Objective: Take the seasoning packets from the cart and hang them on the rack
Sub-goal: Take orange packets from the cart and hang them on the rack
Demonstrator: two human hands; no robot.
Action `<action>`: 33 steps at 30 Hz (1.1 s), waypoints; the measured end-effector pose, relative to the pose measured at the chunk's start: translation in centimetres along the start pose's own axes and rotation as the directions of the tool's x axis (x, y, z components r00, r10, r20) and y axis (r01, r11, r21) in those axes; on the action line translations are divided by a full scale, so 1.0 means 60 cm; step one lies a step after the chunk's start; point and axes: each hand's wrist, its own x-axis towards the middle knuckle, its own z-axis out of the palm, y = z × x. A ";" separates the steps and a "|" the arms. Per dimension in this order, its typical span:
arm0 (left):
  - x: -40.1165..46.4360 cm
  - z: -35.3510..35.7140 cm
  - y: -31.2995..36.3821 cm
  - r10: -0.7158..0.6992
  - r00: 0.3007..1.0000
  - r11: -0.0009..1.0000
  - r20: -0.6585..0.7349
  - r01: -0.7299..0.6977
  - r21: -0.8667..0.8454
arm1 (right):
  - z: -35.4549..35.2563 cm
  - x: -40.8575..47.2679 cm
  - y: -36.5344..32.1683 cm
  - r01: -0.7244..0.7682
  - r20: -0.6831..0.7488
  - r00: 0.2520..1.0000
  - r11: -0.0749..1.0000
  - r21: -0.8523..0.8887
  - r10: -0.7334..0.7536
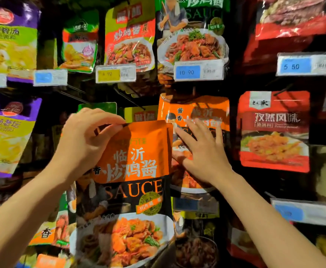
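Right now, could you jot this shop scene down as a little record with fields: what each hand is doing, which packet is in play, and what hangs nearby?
left hand: pinches the top edge of the orange sauce packet
right hand: fingers spread flat against the hanging orange packets
packet in hand: not yet on a hook, held in front of the rack
right neighbour: red packet, hanging
above: green sauce packet with a blue price tag reading 10 90
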 end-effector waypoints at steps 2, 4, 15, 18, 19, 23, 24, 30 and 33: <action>-0.001 -0.007 -0.009 0.001 1.000 1.000 -0.008 -0.001 -0.005 | 0.009 0.021 0.006 -0.058 0.058 0.997 0.997 -0.040 0.060; -0.001 -0.012 -0.021 -0.004 1.000 1.000 0.002 0.004 0.011 | 0.030 0.039 0.013 -0.079 0.135 0.986 0.989 -0.123 0.096; -0.015 -0.011 -0.066 0.061 0.995 0.998 0.078 -0.061 -0.012 | 0.081 0.058 0.050 -0.202 0.413 0.895 0.979 0.036 0.169; -0.007 -0.010 -0.062 0.052 0.999 0.997 0.010 -0.052 -0.052 | 0.026 0.061 0.025 -0.164 0.312 0.947 0.949 0.270 0.075; -0.002 -0.009 -0.061 0.051 0.999 0.997 -0.010 -0.052 -0.064 | 0.005 0.056 0.008 -0.159 0.257 0.965 0.885 0.437 0.046; 0.017 0.000 -0.046 0.061 0.994 0.991 -0.090 -0.071 -0.112 | -0.054 0.023 -0.064 -0.149 0.138 0.989 0.315 0.937 0.058; 0.021 0.002 -0.040 0.064 0.992 0.988 -0.110 -0.079 -0.134 | -0.060 0.017 -0.076 -0.141 0.125 0.989 0.240 0.960 0.082; 0.034 0.020 -0.011 0.005 0.990 0.950 -0.141 -0.049 -0.308 | -0.097 0.003 -0.092 -0.076 0.042 0.957 0.110 0.991 0.286; 0.035 0.032 0.000 -0.056 0.993 0.904 -0.107 0.005 -0.427 | -0.114 -0.004 -0.088 -0.095 0.040 0.930 0.132 0.987 0.365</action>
